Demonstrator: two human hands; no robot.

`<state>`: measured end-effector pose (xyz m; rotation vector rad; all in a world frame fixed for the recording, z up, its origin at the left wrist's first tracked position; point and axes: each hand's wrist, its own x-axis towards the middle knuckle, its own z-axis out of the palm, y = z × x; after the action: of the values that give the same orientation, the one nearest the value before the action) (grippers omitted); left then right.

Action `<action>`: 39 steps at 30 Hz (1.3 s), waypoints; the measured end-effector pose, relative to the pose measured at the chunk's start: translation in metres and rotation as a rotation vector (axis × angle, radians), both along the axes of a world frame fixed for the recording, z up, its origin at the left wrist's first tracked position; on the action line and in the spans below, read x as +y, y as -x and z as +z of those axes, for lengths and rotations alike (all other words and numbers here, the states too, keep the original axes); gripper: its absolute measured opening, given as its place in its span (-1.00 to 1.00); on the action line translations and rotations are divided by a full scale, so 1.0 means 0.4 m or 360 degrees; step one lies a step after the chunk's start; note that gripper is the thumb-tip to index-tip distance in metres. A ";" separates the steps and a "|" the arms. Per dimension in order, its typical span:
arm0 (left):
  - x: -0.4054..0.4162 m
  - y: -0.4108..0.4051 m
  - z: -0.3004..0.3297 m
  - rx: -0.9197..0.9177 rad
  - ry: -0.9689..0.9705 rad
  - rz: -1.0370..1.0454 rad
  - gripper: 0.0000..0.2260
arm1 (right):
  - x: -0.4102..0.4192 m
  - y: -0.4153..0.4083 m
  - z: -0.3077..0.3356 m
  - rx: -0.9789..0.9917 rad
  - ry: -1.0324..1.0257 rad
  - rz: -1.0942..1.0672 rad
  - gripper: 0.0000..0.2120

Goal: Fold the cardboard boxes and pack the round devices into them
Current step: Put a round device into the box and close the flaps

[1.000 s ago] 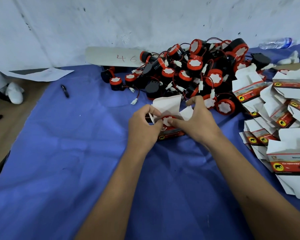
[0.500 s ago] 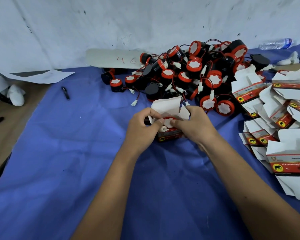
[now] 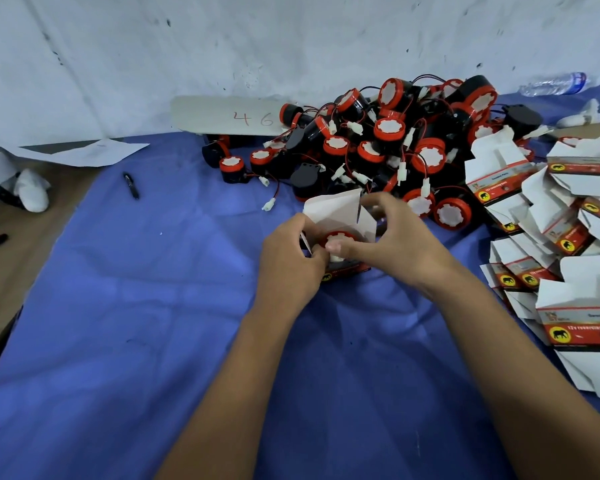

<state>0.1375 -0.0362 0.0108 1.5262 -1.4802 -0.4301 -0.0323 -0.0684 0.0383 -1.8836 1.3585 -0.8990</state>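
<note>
A small cardboard box (image 3: 331, 211) stands on the blue cloth (image 3: 153, 306) at the centre, its white top flaps up. A round black device with a red rim (image 3: 338, 237) sits inside its opening. My left hand (image 3: 290, 263) grips the box's left side, fingers curled at the near-left flap. My right hand (image 3: 392, 242) holds the right side; its thumb presses on the device and its fingers curl over the right flap. Behind lies a heap of round devices (image 3: 395, 147) with wires and white plugs. Unfolded printed boxes (image 3: 568, 237) pile up at the right.
A grey card marked "46" (image 3: 229, 116) leans on the white wall behind the heap. A black pen (image 3: 131, 185) lies on the cloth at left. White paper (image 3: 84, 152) and a white bundle (image 3: 32, 190) lie on the brown table at far left. A plastic bottle (image 3: 555, 84) lies at back right.
My right thumb has come down onto the device, which now sits lower in the box. My right fingers have lifted over the right flap. The box stays in place.
</note>
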 end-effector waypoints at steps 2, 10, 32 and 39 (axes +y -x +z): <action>0.002 -0.001 0.002 0.0046 -0.0012 -0.0018 -0.86 | 0.001 0.004 0.013 0.0284 0.0540 -0.0097 -0.36; 0.002 -0.002 0.001 0.0053 0.0003 -0.0059 -0.84 | 0.016 0.015 0.038 0.0579 0.0936 0.0412 -0.85; 0.008 -0.006 0.015 0.0155 0.0052 -0.0092 -0.73 | 0.011 -0.026 0.011 0.0679 0.0754 0.0415 -0.86; 0.001 -0.009 0.008 0.0126 0.0028 -0.0052 -0.86 | 0.029 -0.057 0.010 0.0724 0.0846 0.0192 -0.90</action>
<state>0.1409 -0.0358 0.0139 1.4566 -1.4453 -0.4901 -0.0096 -0.0570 0.0422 -2.6760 1.3184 -0.8590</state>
